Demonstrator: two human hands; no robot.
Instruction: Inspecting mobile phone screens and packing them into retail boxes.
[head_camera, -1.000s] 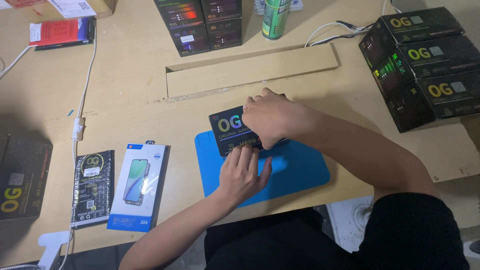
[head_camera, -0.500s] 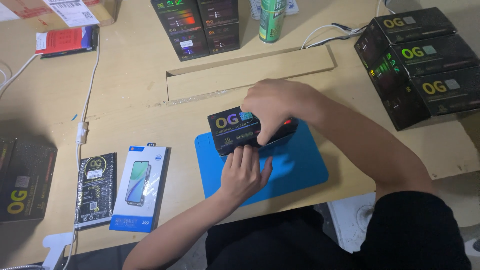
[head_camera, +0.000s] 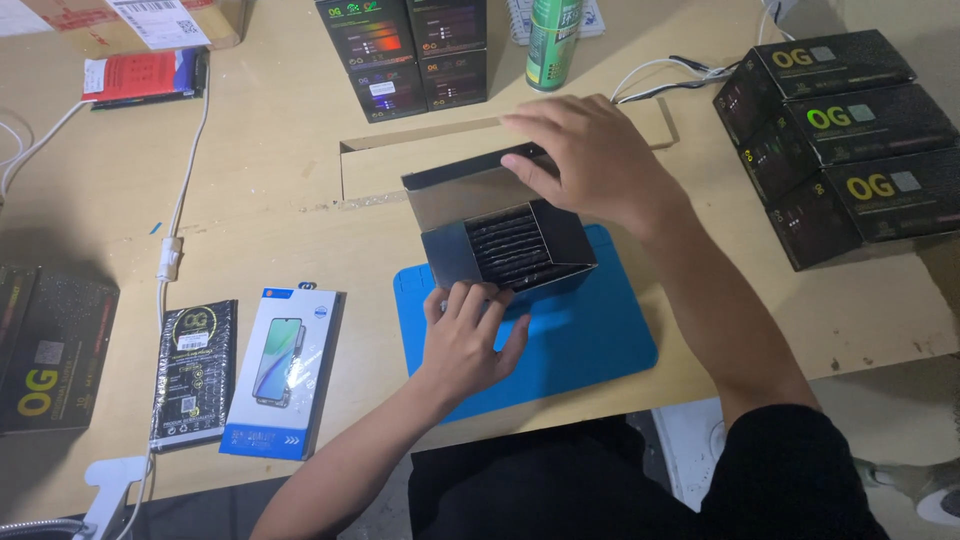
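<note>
At the centre of the frame an open black carton (head_camera: 510, 240) sits on the upper edge of the blue mat (head_camera: 580, 340), packed with dark flat items on edge. The right hand (head_camera: 590, 160) grips its raised lid flap. The left hand (head_camera: 465, 335) presses fingertips to the near wall, fingers loosely spread.

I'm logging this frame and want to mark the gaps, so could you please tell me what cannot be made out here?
- Head view: what the dark packets in the open box are; too small and dark.
- Box lid's far edge: covered by the right hand.
- Box's near bottom corner: hidden behind the left hand.
- Cardboard parcel, top left: cut off by the upper edge.
</note>
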